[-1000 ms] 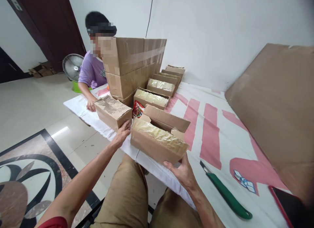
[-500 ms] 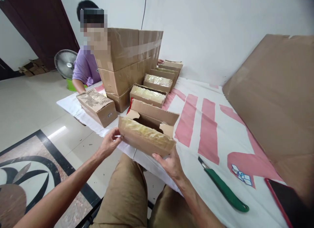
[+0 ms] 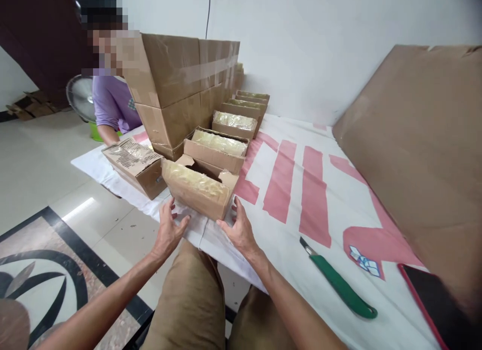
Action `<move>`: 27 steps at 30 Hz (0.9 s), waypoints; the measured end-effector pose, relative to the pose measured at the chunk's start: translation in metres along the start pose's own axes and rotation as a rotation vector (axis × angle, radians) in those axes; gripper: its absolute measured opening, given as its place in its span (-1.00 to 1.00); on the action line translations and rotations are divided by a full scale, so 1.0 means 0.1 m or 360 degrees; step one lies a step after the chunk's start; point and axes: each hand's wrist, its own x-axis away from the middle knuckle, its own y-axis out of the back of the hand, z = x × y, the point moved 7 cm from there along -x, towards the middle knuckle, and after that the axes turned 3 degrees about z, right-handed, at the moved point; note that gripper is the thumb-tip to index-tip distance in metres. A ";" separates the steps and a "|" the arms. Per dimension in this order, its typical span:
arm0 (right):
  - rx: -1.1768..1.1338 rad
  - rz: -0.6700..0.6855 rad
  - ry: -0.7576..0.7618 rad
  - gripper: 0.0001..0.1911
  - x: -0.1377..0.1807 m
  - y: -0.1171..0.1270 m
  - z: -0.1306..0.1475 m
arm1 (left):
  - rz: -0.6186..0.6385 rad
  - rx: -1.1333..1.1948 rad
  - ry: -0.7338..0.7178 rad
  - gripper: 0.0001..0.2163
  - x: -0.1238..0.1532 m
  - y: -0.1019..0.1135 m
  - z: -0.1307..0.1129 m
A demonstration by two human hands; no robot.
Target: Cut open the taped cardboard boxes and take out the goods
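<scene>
Box (image 3: pixel 196 193) set on table (image 3: pixel 350 199), flanked by spread left hand (image 3: pixel 171 228), nothing gripped, and uncurled right hand (image 3: pixel 239 228), contact unclear.

Open box (image 3: pixel 196 189): on the table (image 3: pixel 339 204), near its front edge
Left hand (image 3: pixel 171 227): just before the open box's left end
Right hand (image 3: pixel 241 227): beside the open box's right front corner
Closed box (image 3: pixel 135 164): just left of the open box
Stacked boxes (image 3: pixel 173 74): behind the open box, to its left
Box row (image 3: pixel 233 126): behind the open box
Knife (image 3: pixel 344 287): right of the open box
Phone (image 3: pixel 429 310): farther right of the open box, past the knife
Cardboard (image 3: pixel 414 154): well right of the open box
</scene>
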 end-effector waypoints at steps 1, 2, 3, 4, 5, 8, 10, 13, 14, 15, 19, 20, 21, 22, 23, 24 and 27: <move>-0.0007 0.0014 0.0032 0.01 -0.01 -0.02 0.02 | 0.0013 0.0001 -0.0043 -0.30 0.03 -0.04 -0.04; -0.0012 0.0021 0.0054 0.00 -0.03 -0.04 0.05 | 0.0028 0.0008 -0.0066 -0.29 0.04 -0.09 -0.08; -0.0014 0.0020 0.0063 -0.01 -0.06 -0.06 0.07 | 0.0045 0.0017 -0.0071 -0.28 0.03 -0.13 -0.11; -0.0011 0.0015 0.0063 -0.02 -0.08 -0.08 0.09 | 0.0067 0.0026 -0.0062 -0.27 0.00 -0.18 -0.12; -0.0005 0.0009 0.0061 -0.03 -0.11 -0.10 0.11 | 0.0087 0.0034 -0.0043 -0.25 -0.03 -0.23 -0.13; 0.0038 -0.0008 0.0062 -0.05 -0.14 -0.14 0.15 | 0.0120 0.0057 0.0022 -0.20 -0.08 -0.31 -0.11; 0.0078 -0.0013 0.0059 -0.04 -0.14 -0.15 0.15 | 0.0107 0.0093 0.0047 -0.19 -0.07 -0.32 -0.09; 0.0130 0.0008 0.0026 -0.04 -0.13 -0.15 0.13 | 0.0082 0.0133 0.0097 -0.19 -0.05 -0.31 -0.07; 0.0146 0.0018 0.0011 -0.04 -0.13 -0.15 0.11 | 0.0079 0.0134 0.0113 -0.19 -0.05 -0.31 -0.06; 0.0162 0.0027 -0.0003 -0.04 -0.12 -0.15 0.09 | 0.0077 0.0131 0.0122 -0.19 -0.05 -0.32 -0.05; 0.0189 0.0072 0.0016 -0.07 -0.11 -0.16 0.03 | 0.0028 0.0117 0.0132 -0.20 -0.10 -0.37 -0.05; 0.0188 0.0081 0.0025 -0.09 -0.11 -0.16 0.01 | 0.0016 0.0115 0.0141 -0.21 -0.12 -0.39 -0.04; 0.0189 0.0084 0.0024 -0.11 -0.12 -0.17 0.00 | 0.0012 0.0115 0.0151 -0.21 -0.14 -0.42 -0.04; 0.0198 0.0083 0.0016 -0.14 -0.13 -0.17 -0.01 | 0.0015 0.0118 0.0158 -0.22 -0.16 -0.46 -0.04; 0.0215 0.0081 0.0003 -0.15 -0.15 -0.17 -0.02 | 0.0024 0.0123 0.0161 -0.24 -0.18 -0.49 -0.04; 0.0240 0.0078 -0.0011 -0.16 -0.17 -0.17 -0.03 | 0.0039 0.0128 0.0160 -0.26 -0.20 -0.53 -0.05; 0.0301 0.0079 -0.0022 -0.18 -0.26 -0.16 -0.05 | 0.0072 0.0126 0.0155 -0.29 -0.27 -0.62 -0.08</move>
